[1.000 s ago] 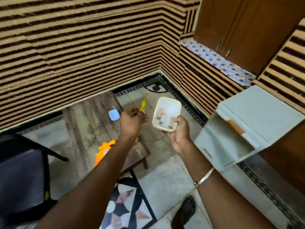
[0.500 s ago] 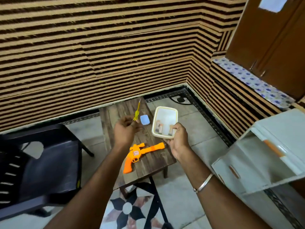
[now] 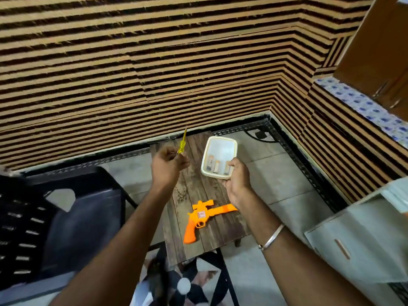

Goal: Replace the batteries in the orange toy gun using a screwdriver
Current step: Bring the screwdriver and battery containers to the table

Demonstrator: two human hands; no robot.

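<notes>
The likeliest slip here, as I judge it, is with the white plastic tub [image 3: 221,146]: the right hand [image 3: 237,180] grips it by one near corner only, thumb hooked over the rim and fingers curled beneath, and the batteries [image 3: 217,167] lie loose at that same near end, so a tilt while setting it down could send them sliding out and rolling off the small wooden table [image 3: 220,230] onto the tiled floor. A second risk sits in the left hand [image 3: 169,165], which pinches the yellow screwdriver [image 3: 182,145] low down between thumb and curled fingers, the rest pointing up and away; so light a hold could let the tool twist or drop when it is turned toward a screw, and which end is the tip is too blurred to tell. The orange toy gun [image 3: 199,219] lies flat on the table, untouched, below both hands and nearer the person, grip toward the table's near edge and barrel running right until its end is hidden behind the right wrist. It lies closer to the right forearm than to the left hand, well apart from the screwdriver, and the right hand must be freed of the tub before it can steady the gun
</notes>
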